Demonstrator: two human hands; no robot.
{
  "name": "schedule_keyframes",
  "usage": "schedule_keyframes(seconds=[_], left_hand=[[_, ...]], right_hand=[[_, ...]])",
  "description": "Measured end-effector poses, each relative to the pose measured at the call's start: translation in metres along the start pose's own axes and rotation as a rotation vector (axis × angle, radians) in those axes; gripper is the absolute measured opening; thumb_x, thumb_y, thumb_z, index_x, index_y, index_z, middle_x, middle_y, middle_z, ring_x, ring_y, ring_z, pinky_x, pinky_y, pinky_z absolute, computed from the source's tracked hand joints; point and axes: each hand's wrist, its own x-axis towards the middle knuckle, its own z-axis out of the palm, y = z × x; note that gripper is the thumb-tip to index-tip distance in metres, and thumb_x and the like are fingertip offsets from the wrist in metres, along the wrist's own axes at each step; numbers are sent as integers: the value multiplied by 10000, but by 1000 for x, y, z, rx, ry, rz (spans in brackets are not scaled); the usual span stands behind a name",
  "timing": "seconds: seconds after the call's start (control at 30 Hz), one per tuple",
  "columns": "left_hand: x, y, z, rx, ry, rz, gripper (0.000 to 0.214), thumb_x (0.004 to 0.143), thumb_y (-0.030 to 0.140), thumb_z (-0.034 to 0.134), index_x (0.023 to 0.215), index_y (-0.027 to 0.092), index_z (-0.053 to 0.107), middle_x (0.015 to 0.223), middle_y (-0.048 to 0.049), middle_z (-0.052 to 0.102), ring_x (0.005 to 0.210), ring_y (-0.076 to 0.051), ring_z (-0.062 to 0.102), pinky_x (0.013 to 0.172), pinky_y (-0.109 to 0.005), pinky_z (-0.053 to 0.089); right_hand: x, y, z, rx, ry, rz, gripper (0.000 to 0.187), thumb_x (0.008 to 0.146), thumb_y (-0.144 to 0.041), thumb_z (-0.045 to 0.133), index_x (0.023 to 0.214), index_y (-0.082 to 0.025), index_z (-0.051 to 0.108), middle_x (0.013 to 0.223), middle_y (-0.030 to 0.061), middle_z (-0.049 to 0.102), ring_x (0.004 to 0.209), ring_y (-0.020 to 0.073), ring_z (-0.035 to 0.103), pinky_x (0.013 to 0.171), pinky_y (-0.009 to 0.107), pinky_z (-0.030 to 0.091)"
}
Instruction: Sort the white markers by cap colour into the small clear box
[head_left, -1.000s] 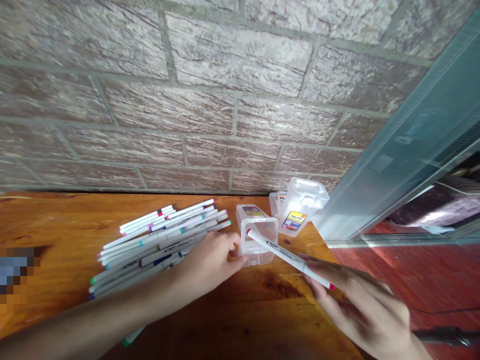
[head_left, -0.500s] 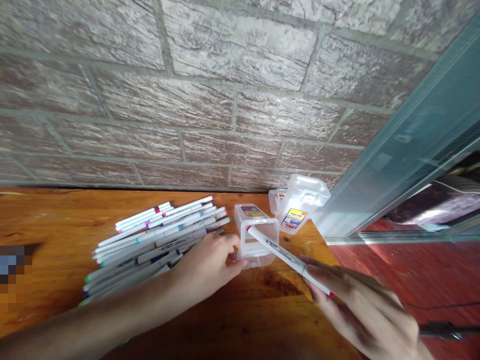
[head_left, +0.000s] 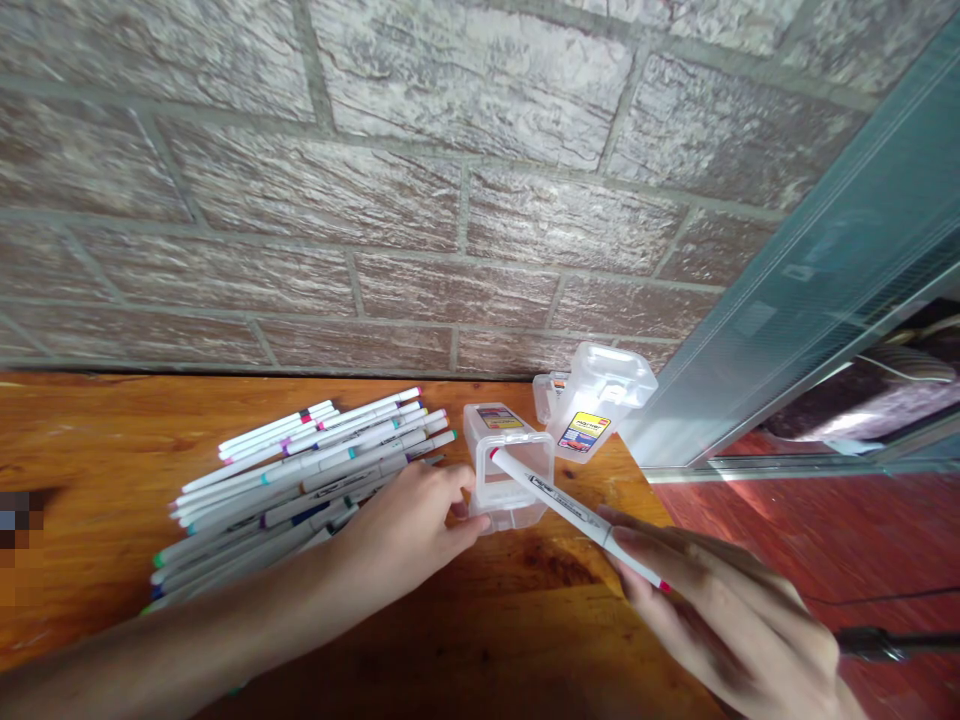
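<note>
A white marker with red ends is pinched in my right hand. Its far tip is at the open mouth of a clear plastic marker case lying on its side. My left hand grips the case's near left edge between thumb and fingers. The case's open lid rests on the wood below its mouth. To the left, partly under my left forearm, a pile of white markers with coloured caps is spread out.
Behind the case, a second clear case with a yellow label stands upright near the wall. Another small clear case is partly hidden behind it. The wooden table meets a brick wall; a glass door is to the right.
The view has shifted slightly, moving the pile and cases a little left in the picture. Both hands keep their holds, and the marker's tip stays at the case mouth.
</note>
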Motion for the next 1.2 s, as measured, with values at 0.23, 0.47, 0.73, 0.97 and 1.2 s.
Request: schedule_keyframes(seconds=[0.23,0.47,0.73,0.97,1.2], left_hand=[[0,2,-1,-19,-27,11,141,914,354,682,940,223,728,930,-31,824,837,-246,769,686,-301,442],[0,7,1,-26,-36,9,147,914,352,693,898,206,712,910,-37,819,822,-239,766,663,-292,446],[1,9,2,-84,-30,47,148,919,345,686,942,208,739,915,-35,819,803,-227,758,676,-290,465],[0,7,1,-123,-9,98,70,897,258,673,856,202,688,830,-15,798,701,-191,719,628,-266,420],[1,6,0,-83,-34,85,32,862,180,630,851,193,656,854,-31,801,693,-192,701,611,-264,411]], right_hand=[[14,-4,10,-19,48,54,249,988,-97,687,1228,-163,693,946,66,837,718,176,801,695,262,649],[32,-11,30,-49,38,102,117,1062,-231,632,1114,-146,694,683,-8,737,494,133,695,522,275,526],[46,-26,54,-34,-13,148,210,1102,-250,540,1123,-116,700,697,10,758,509,162,720,514,302,507],[54,-33,61,-49,-153,166,301,1127,-307,460,1193,-102,670,831,66,812,616,234,791,512,341,515],[66,-33,64,-3,-345,275,191,1082,-327,578,1100,-156,664,877,48,807,698,243,792,536,323,444]])
